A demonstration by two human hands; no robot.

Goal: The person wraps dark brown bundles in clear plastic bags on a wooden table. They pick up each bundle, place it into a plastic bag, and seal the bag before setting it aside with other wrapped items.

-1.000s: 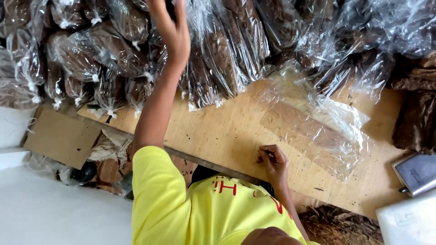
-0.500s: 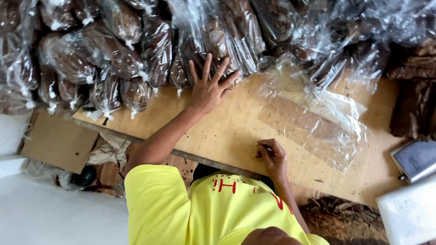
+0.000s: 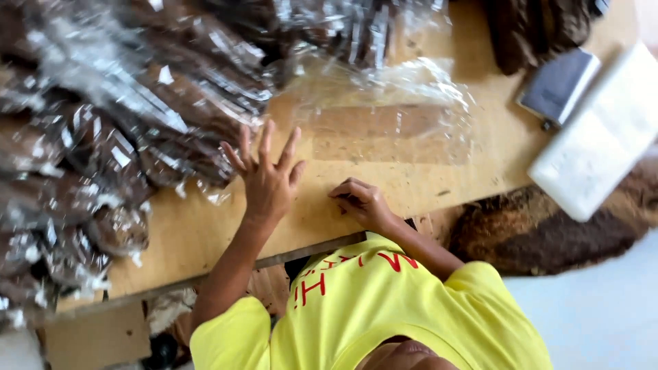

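- Hands first: our left hand point(image 3: 269, 179) lies flat on the wooden table point(image 3: 192, 233), fingers point(image 3: 266, 140) spread wide, gripping nothing, its fingertips just beside the packed brown bundles point(image 3: 130, 137) at ten o'clock.
- Our right hand point(image 3: 361, 201) is curled loosely on the table; we cannot tell whether it pinches anything.
- Empty clear bags point(image 3: 387, 113) lie at one o'clock, flat within reach.

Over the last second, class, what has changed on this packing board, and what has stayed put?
The left hand drew back from high among the pile of filled clear bags to lie open-fingered on the wooden board at the pile's edge, holding nothing. The right hand stayed curled on the board near its front edge. The empty clear bags stayed lying flat.
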